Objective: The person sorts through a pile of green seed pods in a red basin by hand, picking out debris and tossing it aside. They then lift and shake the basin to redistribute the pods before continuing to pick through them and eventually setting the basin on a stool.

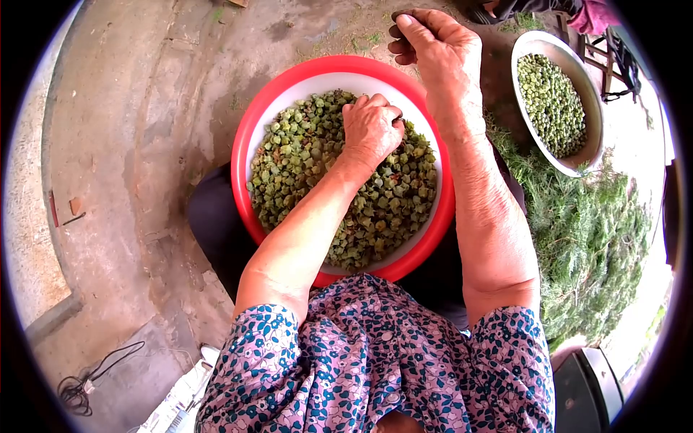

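Note:
A red-rimmed white basin (343, 66) full of small green, star-shaped pods (310, 159) rests at my lap. My left hand (373, 131) is down at the pods near the basin's far side, its fingers curled and closed; the fingertips and whatever they grip are hidden. Raised over the far right rim is my right hand (442, 54), with thumb and bent fingers drawn together. Its fingertips look dark, and I cannot make out anything between them.
A metal basin (598, 123) of similar green pods stands at the far right. Below it lies a heap of cut green plants (585, 238). Part of another person (538, 7) shows at the top right. A dark cord (76, 393) lies on the concrete floor (144, 144).

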Action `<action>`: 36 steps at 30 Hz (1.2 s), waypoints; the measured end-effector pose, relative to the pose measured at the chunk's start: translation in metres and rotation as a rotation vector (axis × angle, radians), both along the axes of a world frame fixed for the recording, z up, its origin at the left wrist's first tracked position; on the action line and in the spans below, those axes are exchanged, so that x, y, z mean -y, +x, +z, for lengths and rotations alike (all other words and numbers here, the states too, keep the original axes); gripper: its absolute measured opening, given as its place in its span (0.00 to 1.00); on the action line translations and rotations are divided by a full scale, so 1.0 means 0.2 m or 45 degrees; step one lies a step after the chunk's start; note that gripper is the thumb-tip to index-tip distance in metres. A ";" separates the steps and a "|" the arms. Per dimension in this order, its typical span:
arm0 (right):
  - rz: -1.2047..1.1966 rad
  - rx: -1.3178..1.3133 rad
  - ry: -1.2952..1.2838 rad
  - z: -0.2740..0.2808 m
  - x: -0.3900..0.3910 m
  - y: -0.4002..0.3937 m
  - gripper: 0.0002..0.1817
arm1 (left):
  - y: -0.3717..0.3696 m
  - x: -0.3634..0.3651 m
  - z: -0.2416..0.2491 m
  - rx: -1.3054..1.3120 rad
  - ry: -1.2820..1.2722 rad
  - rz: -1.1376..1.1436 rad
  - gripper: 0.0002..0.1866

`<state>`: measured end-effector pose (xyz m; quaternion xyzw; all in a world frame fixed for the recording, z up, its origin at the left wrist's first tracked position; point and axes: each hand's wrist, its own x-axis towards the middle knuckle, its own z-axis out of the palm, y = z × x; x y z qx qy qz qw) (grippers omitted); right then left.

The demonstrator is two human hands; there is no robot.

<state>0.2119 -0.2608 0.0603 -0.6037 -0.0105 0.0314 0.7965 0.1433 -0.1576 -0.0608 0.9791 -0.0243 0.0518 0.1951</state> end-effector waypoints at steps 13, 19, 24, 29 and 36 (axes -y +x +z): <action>-0.039 0.074 -0.045 -0.09 0.00 0.02 0.10 | -0.07 -0.16 0.09 0.051 -0.507 0.043 0.04; 0.338 0.018 -0.387 -0.06 0.01 0.01 0.08 | -0.15 -0.25 0.27 -0.207 -1.467 0.306 0.08; 0.904 0.341 -0.905 -0.07 -0.04 -0.06 0.24 | -0.19 -0.27 0.39 -0.020 -1.587 0.429 0.09; 0.870 0.279 -0.762 -0.02 -0.09 -0.12 0.20 | -0.22 -0.31 0.44 0.084 -1.616 0.527 0.09; 1.180 0.408 -0.564 -0.07 -0.08 -0.11 0.18 | -0.31 -0.53 0.53 0.210 -1.516 0.771 0.08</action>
